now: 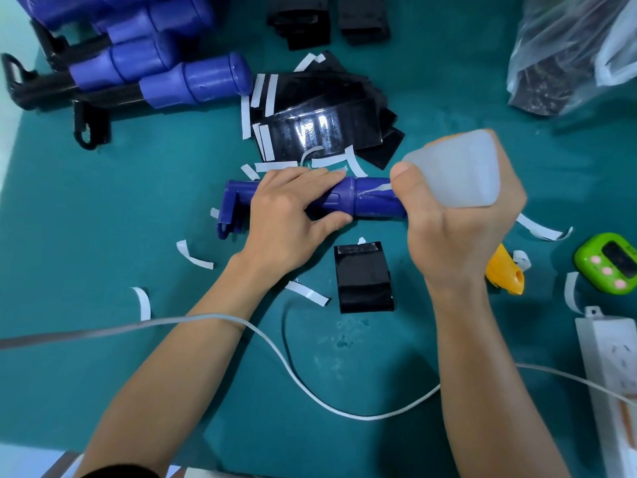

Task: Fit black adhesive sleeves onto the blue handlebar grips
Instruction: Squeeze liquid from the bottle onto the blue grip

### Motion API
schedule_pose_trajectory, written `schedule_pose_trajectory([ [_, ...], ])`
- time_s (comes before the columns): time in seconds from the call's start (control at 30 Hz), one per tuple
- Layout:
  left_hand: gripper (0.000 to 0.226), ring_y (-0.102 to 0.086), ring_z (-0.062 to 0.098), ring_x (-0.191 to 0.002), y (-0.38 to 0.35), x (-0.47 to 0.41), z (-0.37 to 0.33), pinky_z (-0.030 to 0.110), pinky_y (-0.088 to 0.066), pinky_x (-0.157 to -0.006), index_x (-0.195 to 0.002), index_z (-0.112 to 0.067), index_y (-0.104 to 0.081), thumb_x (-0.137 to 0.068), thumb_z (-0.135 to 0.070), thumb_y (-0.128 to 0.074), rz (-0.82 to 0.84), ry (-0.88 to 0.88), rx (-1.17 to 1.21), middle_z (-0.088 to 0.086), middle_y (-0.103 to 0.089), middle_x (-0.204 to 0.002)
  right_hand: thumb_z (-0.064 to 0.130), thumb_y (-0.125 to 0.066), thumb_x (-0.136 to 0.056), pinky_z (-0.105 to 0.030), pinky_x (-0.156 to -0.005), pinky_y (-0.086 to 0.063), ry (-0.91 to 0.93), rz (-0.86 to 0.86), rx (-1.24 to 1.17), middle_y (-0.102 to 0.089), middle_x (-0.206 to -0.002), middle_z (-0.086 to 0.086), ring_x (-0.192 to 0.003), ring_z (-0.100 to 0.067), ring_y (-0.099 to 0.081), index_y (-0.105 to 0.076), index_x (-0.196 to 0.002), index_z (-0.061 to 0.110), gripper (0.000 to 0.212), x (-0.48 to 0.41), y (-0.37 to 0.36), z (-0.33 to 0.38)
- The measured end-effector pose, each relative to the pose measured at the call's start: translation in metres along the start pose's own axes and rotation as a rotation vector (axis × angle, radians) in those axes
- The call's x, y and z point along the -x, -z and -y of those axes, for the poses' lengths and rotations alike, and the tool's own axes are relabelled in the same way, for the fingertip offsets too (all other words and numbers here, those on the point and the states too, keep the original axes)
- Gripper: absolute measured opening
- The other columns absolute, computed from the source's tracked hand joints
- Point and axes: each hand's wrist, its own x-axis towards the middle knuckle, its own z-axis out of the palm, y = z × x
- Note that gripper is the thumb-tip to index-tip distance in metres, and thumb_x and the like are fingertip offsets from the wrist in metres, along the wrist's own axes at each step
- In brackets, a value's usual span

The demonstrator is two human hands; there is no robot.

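On the desk [103,219], blue grip [372,201] lies crosswise; left hand [289,215] wraps its middle, pinning it; right hand [458,229] clenches a translucent squeeze bottle [462,167] at the fat end; black sleeve [363,277] lies flat just below, untouched; likely thin, floppy, tacky, so lift by a corner; grip looks rigid, apt to roll.

We note both forearms bare, reaching forward and converging at centre. The left hand [289,212] lies palm-down, fingers and thumb curled round the blue grip [368,205]. The right hand [458,232] is raised beside it, clenched about a translucent bottle [462,163], thumb uppermost.
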Motion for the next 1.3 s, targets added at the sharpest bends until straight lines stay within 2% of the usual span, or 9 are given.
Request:
schedule_pose_trajectory([
  [0.13, 0.058, -0.066, 0.021, -0.108, -0.0009, 0.0002, 0.0011, 0.031, -0.04, -0.098, -0.124, -0.016, -0.077, -0.074, -0.043, -0.09, 0.001, 0.002, 0.003, -0.002, -0.077, -0.117, 0.017, -0.083, -0.08, -0.021, -0.062, -0.046, -0.016, 0.001, -0.026, -0.058, -0.075, 0.0, -0.068, -0.019, -0.054, -0.059, -0.081, 0.005, 0.026, -0.0005, 0.0009, 0.0002],
  [0.23, 0.059, -0.065, 0.02, -0.108, -0.002, 0.0003, 0.002, 0.033, -0.042, -0.099, -0.125, -0.018, -0.077, -0.074, -0.044, -0.09, 0.004, 0.003, 0.01, -0.003, -0.077, -0.118, 0.016, -0.083, -0.08, -0.021, -0.063, -0.045, -0.01, 0.0, -0.03, -0.056, -0.071, 0.015, -0.067, -0.015, -0.053, -0.06, -0.082, 0.018, 0.024, -0.0019, 0.0012, 0.0008],
  [0.33, 0.058, -0.065, 0.019, -0.108, -0.0027, 0.0006, 0.0034, 0.036, -0.044, -0.099, -0.125, -0.018, -0.077, -0.074, -0.044, -0.089, 0.005, 0.0, 0.01, -0.005, -0.077, -0.118, 0.016, -0.083, -0.08, -0.021, -0.064, -0.045, 0.0, 0.007, -0.035, -0.056, -0.072, 0.018, -0.068, -0.011, -0.053, -0.058, -0.082, 0.024, 0.026, -0.0027, 0.0006, 0.0017],
  [0.57, 0.058, -0.063, 0.017, -0.106, -0.0036, 0.0005, 0.0038, 0.03, -0.039, -0.097, -0.126, -0.02, -0.076, -0.075, -0.045, -0.087, -0.018, -0.034, 0.014, -0.005, -0.077, -0.117, 0.018, -0.083, -0.08, -0.027, -0.062, -0.047, -0.012, 0.002, -0.038, -0.059, -0.074, 0.002, -0.068, -0.023, -0.055, -0.061, -0.081, 0.007, 0.024, -0.0012, 0.0002, -0.0028],
  [0.7, 0.058, -0.063, 0.017, -0.107, -0.0031, 0.0002, 0.0037, 0.029, -0.039, -0.098, -0.126, -0.02, -0.076, -0.075, -0.045, -0.087, -0.011, -0.03, 0.012, -0.004, -0.077, -0.118, 0.017, -0.082, -0.08, -0.028, -0.062, -0.047, -0.02, -0.001, -0.041, -0.06, -0.074, -0.002, -0.069, -0.023, -0.056, -0.061, -0.081, 0.005, 0.025, -0.0018, 0.0009, -0.0031],
  [0.9, 0.058, -0.064, 0.018, -0.107, -0.0042, 0.0003, 0.0045, 0.029, -0.039, -0.098, -0.126, -0.02, -0.076, -0.075, -0.044, -0.088, -0.009, -0.022, 0.01, -0.007, -0.076, -0.117, 0.016, -0.083, -0.081, -0.022, -0.063, -0.045, -0.006, 0.014, -0.049, -0.057, -0.071, 0.013, -0.067, -0.016, -0.054, -0.062, -0.082, 0.015, 0.021, -0.0009, 0.0005, -0.0015],
  [1.07, 0.058, -0.063, 0.017, -0.108, -0.0052, 0.0002, 0.0059, 0.028, -0.038, -0.099, -0.126, -0.021, -0.076, -0.075, -0.045, -0.088, -0.008, -0.025, 0.003, -0.007, -0.076, -0.117, 0.017, -0.082, -0.081, -0.027, -0.063, -0.047, 0.005, 0.036, -0.032, -0.06, -0.076, 0.0, -0.069, -0.022, -0.056, -0.063, -0.081, 0.006, 0.022, -0.0007, 0.0006, -0.0032],
  [1.2, 0.058, -0.062, 0.016, -0.107, -0.0048, 0.0, 0.0057, 0.028, -0.039, -0.097, -0.127, -0.021, -0.076, -0.076, -0.045, -0.087, -0.018, -0.038, 0.01, -0.007, -0.076, -0.117, 0.015, -0.082, -0.081, -0.024, -0.063, -0.046, 0.023, 0.037, -0.023, -0.058, -0.071, 0.015, -0.068, -0.013, -0.054, -0.061, -0.081, 0.019, 0.021, -0.004, 0.0028, -0.0018],
  [1.3, 0.058, -0.063, 0.016, -0.107, -0.0045, 0.0001, 0.0059, 0.029, -0.039, -0.098, -0.127, -0.021, -0.075, -0.076, -0.045, -0.087, -0.014, -0.037, 0.009, -0.007, -0.076, -0.118, 0.017, -0.083, -0.081, -0.028, -0.064, -0.048, 0.011, 0.035, -0.049, -0.061, -0.074, 0.01, -0.069, -0.019, -0.057, -0.063, -0.081, 0.015, 0.02, -0.0032, 0.0025, -0.0022],
])
